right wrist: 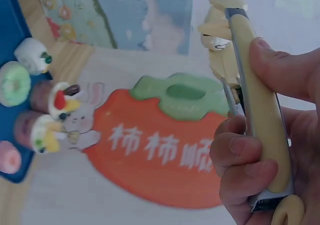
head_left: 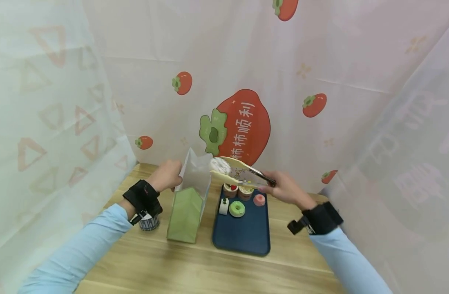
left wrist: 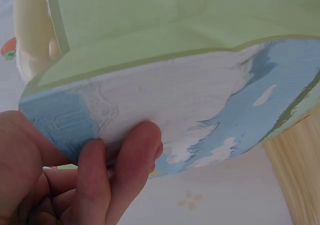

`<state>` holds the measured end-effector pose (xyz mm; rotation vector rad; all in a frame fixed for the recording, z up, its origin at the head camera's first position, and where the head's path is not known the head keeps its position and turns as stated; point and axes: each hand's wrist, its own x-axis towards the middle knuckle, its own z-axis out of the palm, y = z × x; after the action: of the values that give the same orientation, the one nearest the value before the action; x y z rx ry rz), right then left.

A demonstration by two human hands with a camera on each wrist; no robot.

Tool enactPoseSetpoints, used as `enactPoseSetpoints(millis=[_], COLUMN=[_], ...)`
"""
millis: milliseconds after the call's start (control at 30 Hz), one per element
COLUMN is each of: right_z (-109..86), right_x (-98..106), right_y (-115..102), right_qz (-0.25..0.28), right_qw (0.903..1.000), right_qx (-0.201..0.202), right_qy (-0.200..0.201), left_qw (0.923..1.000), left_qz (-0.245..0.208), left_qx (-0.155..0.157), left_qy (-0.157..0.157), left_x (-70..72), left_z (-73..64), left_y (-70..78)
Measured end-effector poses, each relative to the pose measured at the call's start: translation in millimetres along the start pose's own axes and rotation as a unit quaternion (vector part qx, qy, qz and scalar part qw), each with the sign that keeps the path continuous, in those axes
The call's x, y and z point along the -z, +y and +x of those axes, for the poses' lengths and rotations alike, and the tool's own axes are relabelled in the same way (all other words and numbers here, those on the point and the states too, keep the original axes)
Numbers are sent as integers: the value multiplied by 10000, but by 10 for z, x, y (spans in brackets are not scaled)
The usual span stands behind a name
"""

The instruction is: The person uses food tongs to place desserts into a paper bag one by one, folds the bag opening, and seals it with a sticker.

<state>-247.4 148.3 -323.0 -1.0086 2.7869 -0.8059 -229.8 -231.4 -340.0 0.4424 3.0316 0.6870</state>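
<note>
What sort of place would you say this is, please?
Probably an indoor mock bakery counter: a persimmon-print curtain hangs behind, a dark blue tray holds a green doughnut and little cakes, and a paper bag is beside it.

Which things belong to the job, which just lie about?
Likely job:
- paper bag, in left hand
- tongs, in right hand
- white roll, in tongs
- blue tray and its sweets

Apparently just around:
- patterned container beside the bag
- printed backdrop

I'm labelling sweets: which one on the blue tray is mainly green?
The ring-shaped doughnut beside the white sweet. Its body is green; the white one merely has green on top, the round sweet is pink, both cups are brown.
</note>
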Motion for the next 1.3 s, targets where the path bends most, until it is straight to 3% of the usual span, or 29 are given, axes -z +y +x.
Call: enactPoseSetpoints(millis=[100, 200, 367, 533, 700, 833, 1033, 1300], right_z=[270, 518, 900, 1210, 1445, 1565, 1658, 1741], right_x=[112, 205, 342, 393, 319, 170, -189, -645], right_y=[-253, -475, -851, -1216, -1443, -1477, -1342, -1108], right_qz=[-676, -1435, -2531, -3112, -3492, -3727, -3902, -3459], right_qw=[9964, 9860, 9576, 9286, 9033, 8911, 8779, 8856], right_qx=[453, 616, 208, -279, -357, -294, -234, -111], right_qy=[-217, -578, -1363, -2000, -2464, -2572, -2765, -3099], left_qw=[10000, 9999, 9999, 9998, 9999, 9998, 9996, 9989], left_qz=[-5, -22, 55, 132, 97, -83, -72, 345], left_qx=[92, 155, 135, 45, -8, -116, -175, -203], left_qy=[-27, -19, 52, 127, 92, 157, 205, 244], left_x=[3, -3, -26, -61, -100, -113, -153, -227], left_z=[12, 16, 37, 46, 92, 135, 185, 225], left_y=[14, 37, 75, 131, 193, 256, 352, 424])
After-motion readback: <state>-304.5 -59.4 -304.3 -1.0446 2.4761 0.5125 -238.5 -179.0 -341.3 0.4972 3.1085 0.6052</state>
